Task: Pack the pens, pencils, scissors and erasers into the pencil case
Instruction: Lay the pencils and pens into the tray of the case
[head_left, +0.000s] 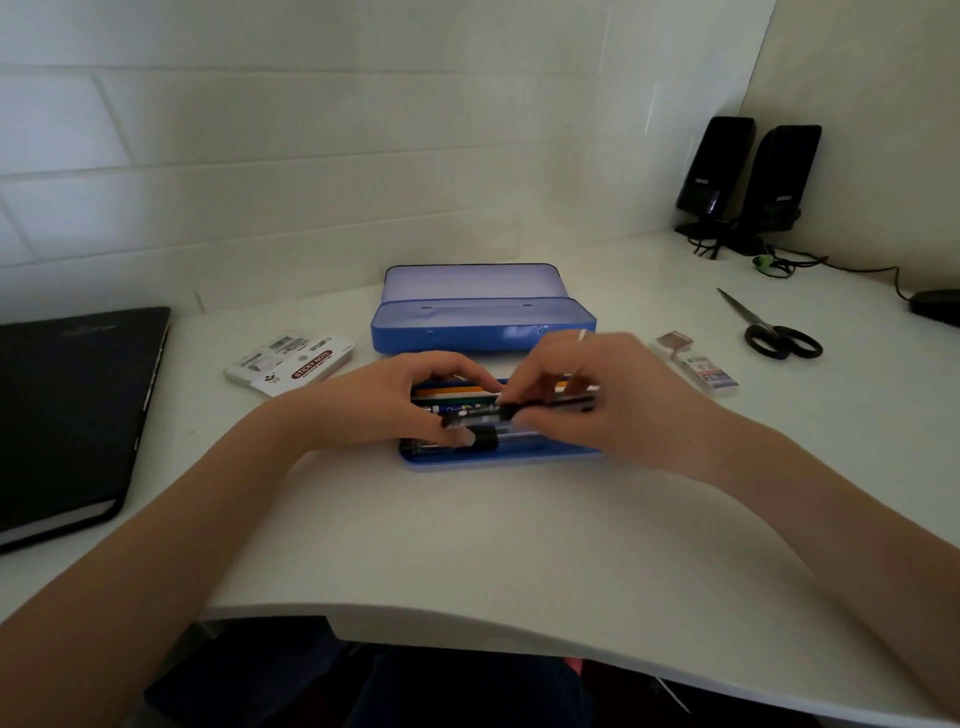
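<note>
Two bare hands meet over a shallow blue tray (498, 460) of pens and pencils near the middle of a white desk (467, 545). The left hand (400, 400) curls its fingers over the tray's left end, thumb and fingertips pinching one end of a black pen (483, 413) with a clear section. The right hand (587, 395), a ring on one finger, grips the same pen from the other side, so the pen lies level between both hands just above the tray. Beneath it, coloured pencils (457, 392) in orange, white and green lie lengthwise in the tray, with more dark pens along its near edge. Just behind the tray stands the blue pencil case (483, 322), its lid tipped open toward the tiled wall; how much it holds cannot be told from this angle. A pair of black-handled scissors (769, 330) lies well to the right, blades pointing away from the person. Between the scissors and the right hand sits a small clear box of pencil leads (711, 375). To the left of the case lies a pack of sticky notes (296, 364), and further left a black notebook (67, 415) rests at the desk's edge. Two black speakers (748, 176) stand in the far right corner, cables trailing toward a dark mouse (935, 306).
</note>
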